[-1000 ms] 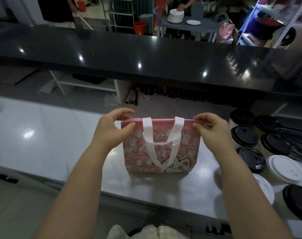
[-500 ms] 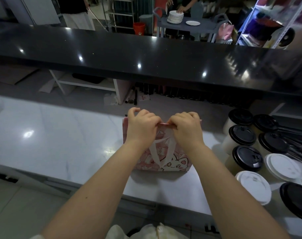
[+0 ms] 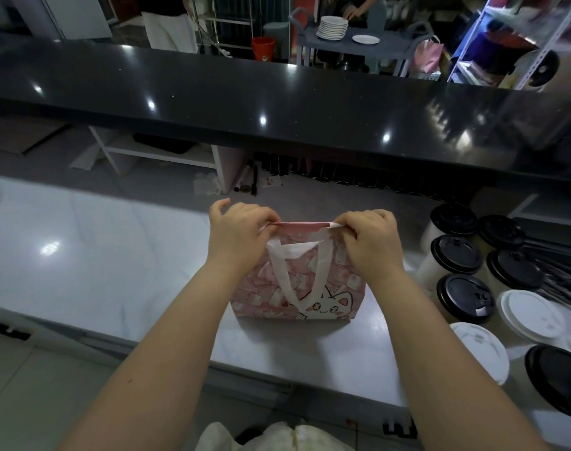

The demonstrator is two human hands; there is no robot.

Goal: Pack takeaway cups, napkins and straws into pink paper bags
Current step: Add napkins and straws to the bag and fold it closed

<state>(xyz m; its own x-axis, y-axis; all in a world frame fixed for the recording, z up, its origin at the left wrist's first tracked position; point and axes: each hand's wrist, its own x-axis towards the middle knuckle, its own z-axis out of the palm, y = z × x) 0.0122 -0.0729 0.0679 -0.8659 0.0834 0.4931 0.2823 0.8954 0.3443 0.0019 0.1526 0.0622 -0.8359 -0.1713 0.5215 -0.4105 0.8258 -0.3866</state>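
- The pink bag [image 3: 310,288] stands upright on the white worktop [image 3: 98,255], directly below both grips. Its white handle [image 3: 282,281] hangs down the near face.
- The left hand [image 3: 235,236] and right hand [image 3: 369,242] each pinch the bag's top rim, thumb against curled fingers. One grip sits at either handle root, probably so the mouth can be pulled apart for loading.
- The rim between the grips looks pressed flat, so likely nothing is packed yet.
- Lidded cups [image 3: 463,294] cluster just right of the right grip, within easy reach, and dark straws [image 3: 564,278] lie beyond them.
- A black counter [image 3: 277,102] runs well beyond both grips.
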